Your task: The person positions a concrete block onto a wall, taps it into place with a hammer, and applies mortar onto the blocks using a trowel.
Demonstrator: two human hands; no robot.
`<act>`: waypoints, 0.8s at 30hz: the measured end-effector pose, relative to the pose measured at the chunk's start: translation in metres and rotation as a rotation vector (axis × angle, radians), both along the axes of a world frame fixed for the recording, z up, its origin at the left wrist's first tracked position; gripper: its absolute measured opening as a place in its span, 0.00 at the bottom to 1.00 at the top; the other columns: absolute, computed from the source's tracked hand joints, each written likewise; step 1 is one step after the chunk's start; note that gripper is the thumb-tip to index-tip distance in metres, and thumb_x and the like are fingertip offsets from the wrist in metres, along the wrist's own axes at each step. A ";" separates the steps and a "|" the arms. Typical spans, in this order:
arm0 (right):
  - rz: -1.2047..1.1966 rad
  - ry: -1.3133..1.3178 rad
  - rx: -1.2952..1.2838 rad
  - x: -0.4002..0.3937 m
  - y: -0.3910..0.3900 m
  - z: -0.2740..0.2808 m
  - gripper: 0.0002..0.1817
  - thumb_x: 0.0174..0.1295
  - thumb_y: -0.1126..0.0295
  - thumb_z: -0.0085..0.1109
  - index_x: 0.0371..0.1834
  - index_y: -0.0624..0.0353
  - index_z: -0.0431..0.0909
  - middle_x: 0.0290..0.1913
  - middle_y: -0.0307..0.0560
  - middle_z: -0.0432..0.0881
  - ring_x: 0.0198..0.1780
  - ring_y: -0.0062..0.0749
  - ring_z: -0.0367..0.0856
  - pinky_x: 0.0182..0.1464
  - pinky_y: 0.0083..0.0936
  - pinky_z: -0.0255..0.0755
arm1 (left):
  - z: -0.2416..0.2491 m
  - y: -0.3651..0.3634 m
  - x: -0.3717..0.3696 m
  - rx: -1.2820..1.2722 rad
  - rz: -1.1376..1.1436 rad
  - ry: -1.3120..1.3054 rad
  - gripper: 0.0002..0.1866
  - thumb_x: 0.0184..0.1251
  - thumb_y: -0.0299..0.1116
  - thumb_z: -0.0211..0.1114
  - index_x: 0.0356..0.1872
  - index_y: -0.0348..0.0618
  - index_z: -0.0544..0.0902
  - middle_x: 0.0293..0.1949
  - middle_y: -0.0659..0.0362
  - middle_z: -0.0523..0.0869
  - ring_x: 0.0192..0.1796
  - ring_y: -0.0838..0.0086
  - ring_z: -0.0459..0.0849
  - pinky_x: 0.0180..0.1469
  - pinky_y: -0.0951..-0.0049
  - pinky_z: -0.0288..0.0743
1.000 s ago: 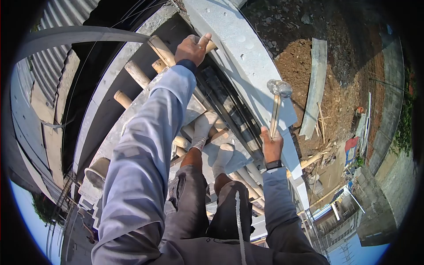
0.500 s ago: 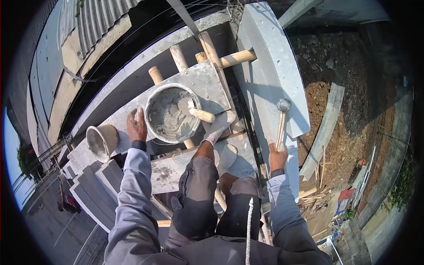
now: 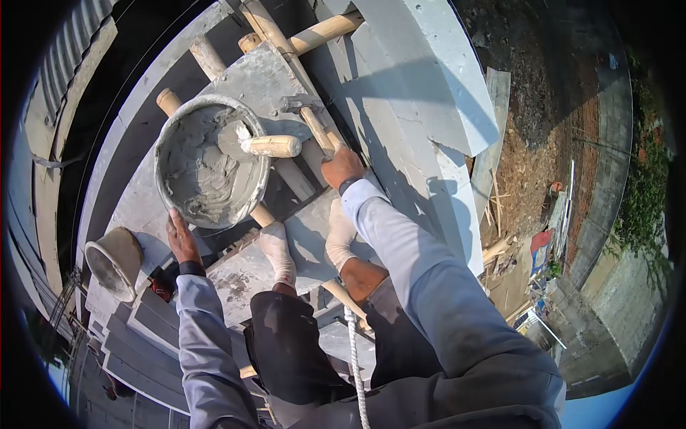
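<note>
My right hand (image 3: 342,169) is closed round the wooden handle of a hammer (image 3: 314,127), whose grey head lies over the board's right edge. Left of it stands a round bucket (image 3: 163,187) of wet grey mortar (image 3: 204,168). A trowel (image 3: 275,146) rests across the bucket, its blade on the mortar and its wooden handle sticking out over the right rim. My left hand (image 3: 183,239) has its fingers stretched out, fingertips right at the bucket's lower rim, holding nothing.
A smaller bucket (image 3: 114,263) sits tilted at the left, above stacked grey blocks (image 3: 146,343). Bamboo poles (image 3: 209,57) run beneath the grey boards (image 3: 232,279) under my feet. A pale block wall (image 3: 400,93) rises at right, with bare ground (image 3: 532,164) far below.
My right hand has swung the hammer left from the wall to above the board. My left hand has come to the bucket's lower rim. The view has shifted right, and my feet stand further apart.
</note>
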State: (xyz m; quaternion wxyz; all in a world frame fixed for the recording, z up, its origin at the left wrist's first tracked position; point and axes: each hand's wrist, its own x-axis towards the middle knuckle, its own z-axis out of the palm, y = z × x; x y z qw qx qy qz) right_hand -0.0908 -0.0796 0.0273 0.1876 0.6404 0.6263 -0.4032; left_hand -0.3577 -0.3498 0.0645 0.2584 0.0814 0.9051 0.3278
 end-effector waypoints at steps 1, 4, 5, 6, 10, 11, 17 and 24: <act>0.044 0.079 0.157 -0.006 -0.006 -0.016 0.21 0.51 0.64 0.60 0.46 0.64 0.72 0.47 0.63 0.81 0.52 0.55 0.79 0.55 0.43 0.71 | -0.006 -0.004 -0.005 -0.077 -0.054 0.015 0.33 0.74 0.55 0.45 0.59 0.31 0.71 0.54 0.41 0.78 0.59 0.57 0.76 0.60 0.65 0.66; 0.066 0.140 0.256 -0.039 0.002 -0.047 0.22 0.53 0.64 0.63 0.48 0.64 0.71 0.45 0.59 0.81 0.51 0.52 0.79 0.53 0.41 0.72 | -0.004 0.008 0.025 -0.040 -0.058 0.239 0.32 0.76 0.53 0.42 0.62 0.31 0.68 0.54 0.40 0.77 0.58 0.55 0.75 0.61 0.65 0.65; 0.079 0.144 0.296 -0.048 0.004 -0.050 0.23 0.52 0.64 0.65 0.48 0.63 0.71 0.44 0.58 0.82 0.51 0.51 0.79 0.52 0.41 0.73 | -0.005 0.011 0.029 0.017 -0.030 0.228 0.31 0.76 0.53 0.42 0.63 0.31 0.66 0.55 0.41 0.76 0.59 0.55 0.75 0.61 0.65 0.65; 0.079 0.177 0.363 -0.054 0.003 -0.065 0.24 0.52 0.65 0.66 0.50 0.63 0.70 0.45 0.58 0.81 0.51 0.52 0.79 0.52 0.41 0.73 | -0.007 0.009 0.030 -0.018 -0.067 0.285 0.30 0.76 0.51 0.43 0.63 0.31 0.66 0.58 0.41 0.74 0.60 0.55 0.74 0.62 0.65 0.65; 0.166 0.316 0.479 -0.041 -0.012 -0.158 0.24 0.54 0.59 0.64 0.51 0.58 0.72 0.50 0.56 0.77 0.55 0.51 0.75 0.56 0.41 0.70 | 0.003 -0.005 0.027 0.014 -0.191 0.276 0.28 0.76 0.47 0.46 0.63 0.31 0.66 0.58 0.42 0.74 0.61 0.59 0.74 0.63 0.67 0.64; 0.334 0.253 0.521 -0.029 -0.016 -0.169 0.24 0.54 0.58 0.63 0.52 0.56 0.73 0.51 0.56 0.77 0.56 0.51 0.75 0.57 0.41 0.70 | 0.002 -0.009 0.022 0.020 -0.186 0.270 0.28 0.76 0.47 0.47 0.63 0.31 0.67 0.58 0.43 0.75 0.60 0.60 0.74 0.62 0.67 0.65; -0.453 0.412 0.151 0.008 0.014 -0.013 0.22 0.66 0.57 0.54 0.53 0.64 0.77 0.43 0.47 0.82 0.42 0.31 0.83 0.42 0.25 0.77 | 0.008 -0.023 -0.003 0.085 0.117 -0.016 0.26 0.74 0.50 0.50 0.46 0.30 0.79 0.34 0.53 0.83 0.41 0.70 0.80 0.47 0.72 0.73; 0.716 0.360 -0.085 -0.052 0.096 0.106 0.33 0.60 0.44 0.58 0.54 0.65 0.77 0.39 0.58 0.83 0.40 0.38 0.84 0.43 0.31 0.78 | -0.026 -0.029 -0.035 0.150 -0.016 0.183 0.28 0.75 0.53 0.47 0.42 0.32 0.78 0.32 0.57 0.79 0.36 0.74 0.77 0.44 0.73 0.72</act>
